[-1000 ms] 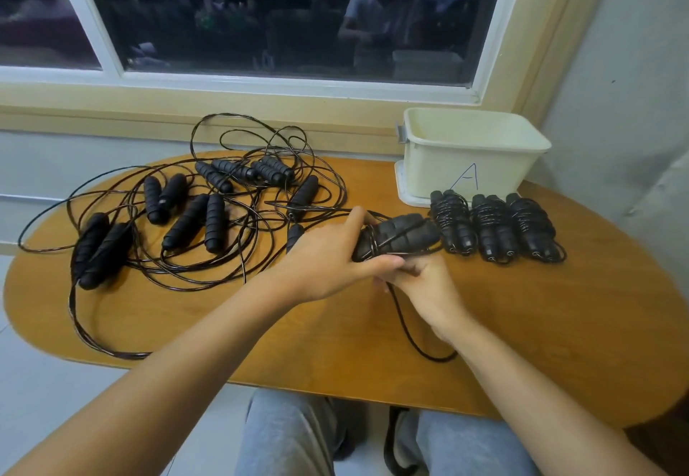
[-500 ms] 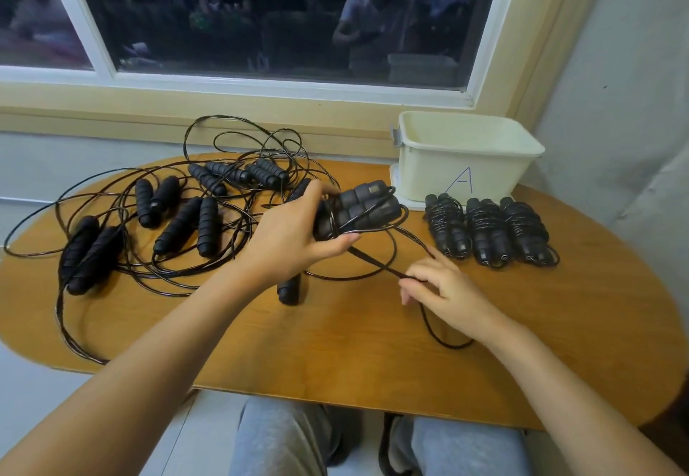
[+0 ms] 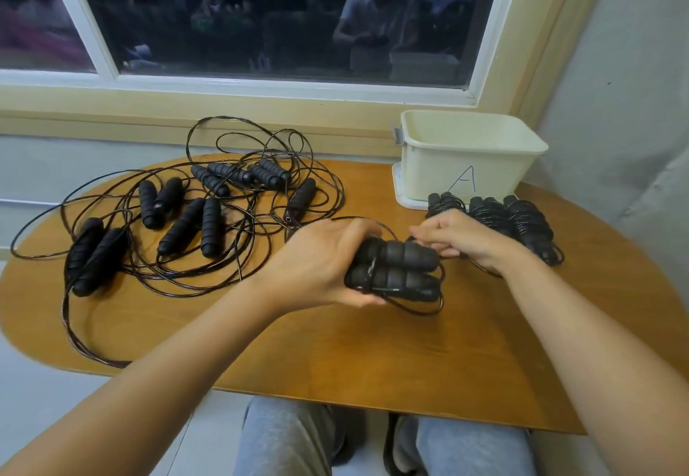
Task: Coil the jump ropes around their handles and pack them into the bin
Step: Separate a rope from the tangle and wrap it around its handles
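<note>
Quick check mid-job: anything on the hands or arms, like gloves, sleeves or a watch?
No gloves on the left hand or the right hand. The left forearm and the right forearm are bare up to the frame edge, with no sleeves in view. No watch, ring or wristband shows. Grey trousers cover the lap.

One camera, worn on the head, looks forward and down across the table (image 3: pixel 373 348) toward the window (image 3: pixel 261 9); the angle is wide, taking in the table from near edge to far edge; it sits close, both forearms entering from the bottom corners, left hand (image 3: pixel 317 266) and right hand (image 3: pixel 458 240) near mid-frame; the knees (image 3: pixel 290 438) lie at the bottom edge, the bin (image 3: pixel 466 166) upper right.
</note>
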